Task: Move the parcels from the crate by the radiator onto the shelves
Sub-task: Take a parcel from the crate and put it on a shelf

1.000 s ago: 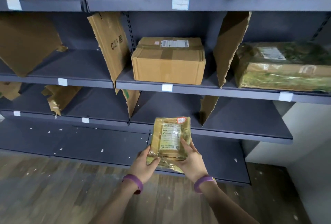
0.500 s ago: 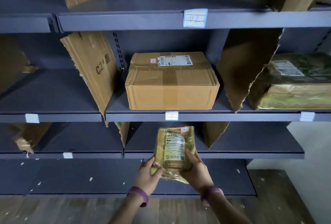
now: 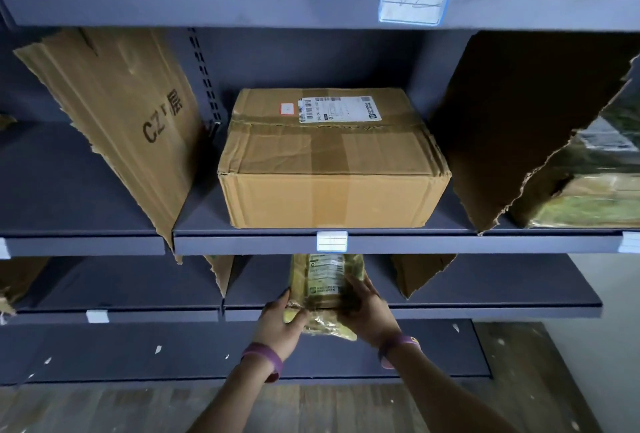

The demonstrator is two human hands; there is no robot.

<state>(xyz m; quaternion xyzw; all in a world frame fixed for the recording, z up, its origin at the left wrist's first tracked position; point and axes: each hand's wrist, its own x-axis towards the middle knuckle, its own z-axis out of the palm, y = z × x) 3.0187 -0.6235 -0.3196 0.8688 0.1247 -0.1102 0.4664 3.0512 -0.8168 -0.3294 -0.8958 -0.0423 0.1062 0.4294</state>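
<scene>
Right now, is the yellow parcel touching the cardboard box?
Apart. Head view: the cardboard box sits on the shelf board; the yellow parcel is held below that board.

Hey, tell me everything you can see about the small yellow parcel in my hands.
The parcel is small, flat and yellowish, wrapped in glossy, crinkled plastic bunched at its near end. A white printed label lies on its upper face. It points into the bay under the shelf, whose front edge hides its far end. The left hand grips its left side, the right hand its right. Whether it rests on anything cannot be told.
</scene>
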